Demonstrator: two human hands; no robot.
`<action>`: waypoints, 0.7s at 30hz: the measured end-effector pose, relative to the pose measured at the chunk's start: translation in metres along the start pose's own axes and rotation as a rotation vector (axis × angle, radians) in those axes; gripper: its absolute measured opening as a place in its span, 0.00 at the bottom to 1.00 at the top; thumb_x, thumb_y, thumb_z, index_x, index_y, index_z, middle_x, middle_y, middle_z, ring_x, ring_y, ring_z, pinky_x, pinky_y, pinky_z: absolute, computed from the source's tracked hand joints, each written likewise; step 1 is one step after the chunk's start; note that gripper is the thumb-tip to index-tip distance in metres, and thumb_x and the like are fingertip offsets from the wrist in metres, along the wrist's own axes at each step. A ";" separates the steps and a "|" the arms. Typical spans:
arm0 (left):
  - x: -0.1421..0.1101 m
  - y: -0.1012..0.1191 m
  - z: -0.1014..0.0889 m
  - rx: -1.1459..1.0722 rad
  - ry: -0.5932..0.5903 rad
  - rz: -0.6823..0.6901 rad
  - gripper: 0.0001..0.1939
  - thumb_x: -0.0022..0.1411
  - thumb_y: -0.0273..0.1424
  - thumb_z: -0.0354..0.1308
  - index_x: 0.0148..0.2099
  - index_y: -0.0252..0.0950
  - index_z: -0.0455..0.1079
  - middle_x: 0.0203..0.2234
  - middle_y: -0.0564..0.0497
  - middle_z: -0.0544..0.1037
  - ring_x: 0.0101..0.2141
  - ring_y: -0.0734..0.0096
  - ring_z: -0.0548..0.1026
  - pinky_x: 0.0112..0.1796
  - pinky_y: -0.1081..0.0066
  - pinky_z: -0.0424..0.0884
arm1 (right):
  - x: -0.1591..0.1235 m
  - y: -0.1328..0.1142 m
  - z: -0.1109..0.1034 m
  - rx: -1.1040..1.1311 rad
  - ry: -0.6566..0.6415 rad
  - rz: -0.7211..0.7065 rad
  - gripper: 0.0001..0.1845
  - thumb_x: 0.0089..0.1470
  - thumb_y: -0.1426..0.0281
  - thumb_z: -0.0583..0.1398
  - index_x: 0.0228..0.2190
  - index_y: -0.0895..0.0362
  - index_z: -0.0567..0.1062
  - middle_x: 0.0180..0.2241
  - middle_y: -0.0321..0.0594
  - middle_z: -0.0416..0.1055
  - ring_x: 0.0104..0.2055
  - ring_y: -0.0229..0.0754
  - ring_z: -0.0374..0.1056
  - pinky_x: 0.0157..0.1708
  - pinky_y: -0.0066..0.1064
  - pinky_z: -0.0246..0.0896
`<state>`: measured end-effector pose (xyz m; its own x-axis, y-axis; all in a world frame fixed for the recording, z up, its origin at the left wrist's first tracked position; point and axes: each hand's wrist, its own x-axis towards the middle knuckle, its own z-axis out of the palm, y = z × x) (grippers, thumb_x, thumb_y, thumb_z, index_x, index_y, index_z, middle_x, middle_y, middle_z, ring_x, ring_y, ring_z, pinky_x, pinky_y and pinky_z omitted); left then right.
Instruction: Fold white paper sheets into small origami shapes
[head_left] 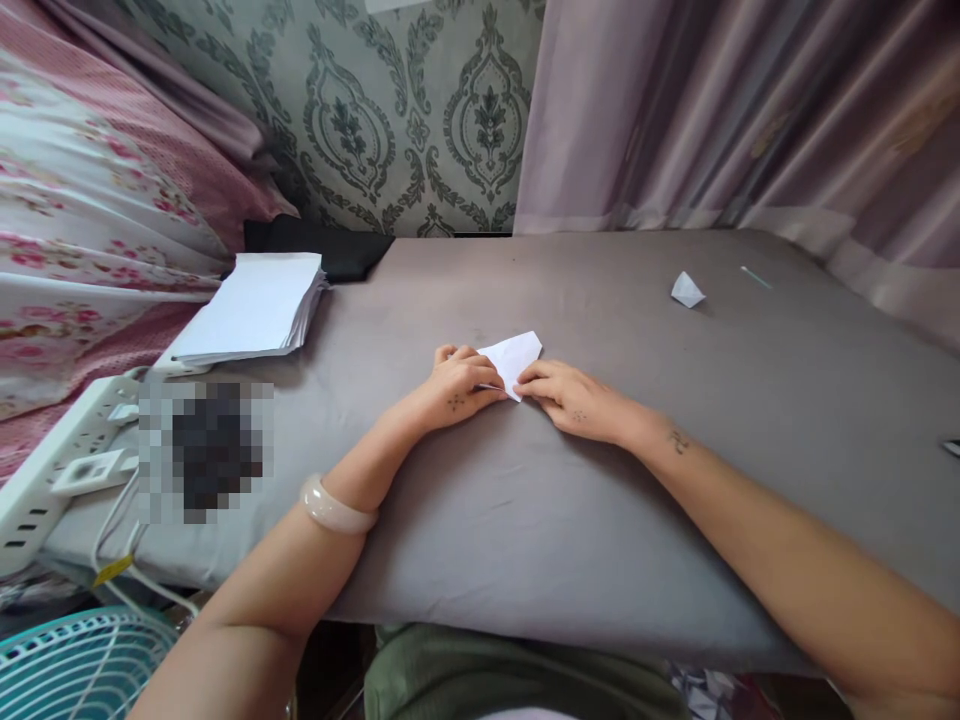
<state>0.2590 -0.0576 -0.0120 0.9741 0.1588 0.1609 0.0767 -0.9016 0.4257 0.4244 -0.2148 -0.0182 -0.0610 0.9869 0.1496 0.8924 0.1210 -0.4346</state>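
Note:
A folded white sheet of paper lies on the grey-covered table, between my two hands. My left hand rests over its left part, with bent fingers pressing on the paper and the thumb at its near edge. At the paper's lower right corner, the fingertips of my right hand are closed on the edge. One pointed corner of the paper shows between the two thumbs, and a wider end reaches away to the upper right. My left fingers cover the left end.
A thick stack of white paper lies at the left, before a black item. A small folded paper piece and a thin stick are at the far right. White power strips with cables line the left edge, above a fan.

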 end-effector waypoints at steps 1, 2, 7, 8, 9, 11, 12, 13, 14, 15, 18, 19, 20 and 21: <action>0.002 0.000 0.000 -0.016 -0.009 -0.025 0.11 0.63 0.40 0.53 0.38 0.43 0.76 0.40 0.50 0.78 0.45 0.64 0.69 0.53 0.59 0.48 | -0.002 -0.001 -0.001 -0.020 -0.009 -0.010 0.23 0.57 0.78 0.49 0.47 0.50 0.75 0.49 0.40 0.70 0.50 0.42 0.65 0.49 0.36 0.61; 0.003 0.001 0.000 -0.036 -0.020 -0.052 0.11 0.63 0.40 0.54 0.38 0.42 0.76 0.39 0.50 0.78 0.45 0.63 0.69 0.53 0.59 0.49 | -0.004 -0.003 -0.001 -0.039 -0.009 -0.016 0.24 0.56 0.79 0.49 0.48 0.50 0.75 0.50 0.40 0.70 0.51 0.43 0.65 0.50 0.37 0.61; 0.014 0.003 -0.005 -0.148 -0.080 -0.192 0.13 0.59 0.41 0.56 0.39 0.39 0.74 0.34 0.51 0.78 0.39 0.65 0.72 0.50 0.62 0.56 | -0.012 -0.008 0.005 -0.071 0.064 -0.017 0.26 0.57 0.80 0.47 0.50 0.51 0.73 0.52 0.41 0.69 0.53 0.44 0.64 0.51 0.38 0.61; 0.017 0.004 -0.007 -0.163 -0.100 -0.230 0.13 0.58 0.41 0.56 0.39 0.38 0.74 0.31 0.51 0.77 0.36 0.65 0.72 0.48 0.63 0.58 | -0.013 -0.007 0.006 -0.067 0.077 -0.019 0.26 0.57 0.80 0.48 0.51 0.51 0.73 0.52 0.42 0.69 0.53 0.44 0.65 0.51 0.38 0.61; 0.020 0.005 -0.009 -0.172 -0.125 -0.270 0.13 0.57 0.41 0.57 0.40 0.38 0.74 0.28 0.52 0.76 0.34 0.66 0.71 0.46 0.64 0.60 | -0.013 -0.007 0.007 -0.060 0.084 -0.024 0.25 0.57 0.80 0.48 0.51 0.52 0.73 0.52 0.42 0.69 0.53 0.44 0.65 0.51 0.38 0.61; 0.026 0.008 -0.012 -0.170 -0.177 -0.348 0.14 0.55 0.41 0.58 0.40 0.37 0.74 0.23 0.54 0.72 0.31 0.67 0.70 0.41 0.67 0.61 | -0.013 -0.005 0.007 -0.038 0.086 -0.032 0.24 0.56 0.79 0.49 0.50 0.52 0.74 0.52 0.42 0.69 0.53 0.44 0.65 0.51 0.39 0.62; 0.028 0.010 -0.013 -0.158 -0.199 -0.380 0.14 0.54 0.41 0.58 0.39 0.37 0.74 0.22 0.55 0.71 0.30 0.67 0.69 0.40 0.67 0.61 | -0.013 -0.004 0.007 -0.024 0.084 -0.031 0.24 0.56 0.79 0.49 0.49 0.52 0.74 0.53 0.42 0.69 0.54 0.45 0.65 0.52 0.39 0.62; 0.031 0.012 -0.014 -0.140 -0.215 -0.406 0.15 0.54 0.41 0.59 0.39 0.37 0.74 0.21 0.55 0.69 0.30 0.68 0.68 0.40 0.66 0.61 | -0.014 -0.004 0.006 -0.008 0.085 -0.024 0.23 0.56 0.79 0.50 0.48 0.53 0.74 0.53 0.42 0.69 0.54 0.45 0.65 0.52 0.39 0.62; 0.032 0.014 -0.014 -0.121 -0.225 -0.425 0.15 0.53 0.41 0.59 0.38 0.36 0.73 0.20 0.56 0.68 0.29 0.68 0.68 0.40 0.66 0.60 | -0.014 -0.003 0.006 0.011 0.087 -0.013 0.23 0.56 0.79 0.50 0.48 0.53 0.74 0.54 0.42 0.69 0.55 0.45 0.65 0.53 0.39 0.61; 0.034 0.015 -0.013 -0.105 -0.227 -0.439 0.14 0.53 0.41 0.59 0.37 0.36 0.73 0.20 0.56 0.68 0.29 0.68 0.67 0.41 0.65 0.59 | -0.014 -0.002 0.006 0.032 0.090 -0.003 0.23 0.56 0.80 0.50 0.48 0.53 0.74 0.54 0.42 0.69 0.55 0.45 0.65 0.53 0.39 0.61; 0.034 0.017 -0.010 -0.062 -0.209 -0.463 0.13 0.52 0.41 0.59 0.33 0.35 0.70 0.18 0.58 0.65 0.28 0.69 0.67 0.44 0.61 0.56 | -0.016 -0.002 0.005 0.089 0.097 0.024 0.26 0.54 0.81 0.49 0.51 0.54 0.71 0.53 0.41 0.70 0.53 0.43 0.67 0.53 0.37 0.62; 0.033 0.016 -0.008 -0.048 -0.199 -0.469 0.14 0.53 0.41 0.59 0.32 0.35 0.69 0.18 0.58 0.64 0.29 0.68 0.67 0.44 0.60 0.55 | -0.016 -0.002 0.004 0.099 0.096 0.028 0.27 0.54 0.82 0.49 0.52 0.54 0.70 0.52 0.41 0.71 0.52 0.43 0.68 0.52 0.37 0.63; 0.032 0.016 -0.006 -0.037 -0.187 -0.473 0.14 0.53 0.42 0.58 0.31 0.35 0.68 0.19 0.57 0.64 0.30 0.67 0.67 0.44 0.60 0.55 | -0.017 -0.002 0.004 0.104 0.094 0.028 0.28 0.53 0.82 0.49 0.53 0.53 0.69 0.51 0.40 0.71 0.51 0.42 0.68 0.51 0.37 0.63; 0.031 0.015 -0.005 -0.031 -0.177 -0.474 0.15 0.53 0.43 0.58 0.31 0.35 0.67 0.19 0.57 0.65 0.31 0.66 0.67 0.44 0.60 0.55 | -0.017 -0.002 0.004 0.101 0.090 0.020 0.29 0.53 0.83 0.49 0.54 0.53 0.68 0.52 0.40 0.71 0.51 0.42 0.68 0.52 0.37 0.63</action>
<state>0.2896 -0.0641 0.0037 0.8551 0.4744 -0.2092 0.5154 -0.7341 0.4421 0.4221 -0.2318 -0.0238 0.0004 0.9761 0.2175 0.8434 0.1165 -0.5244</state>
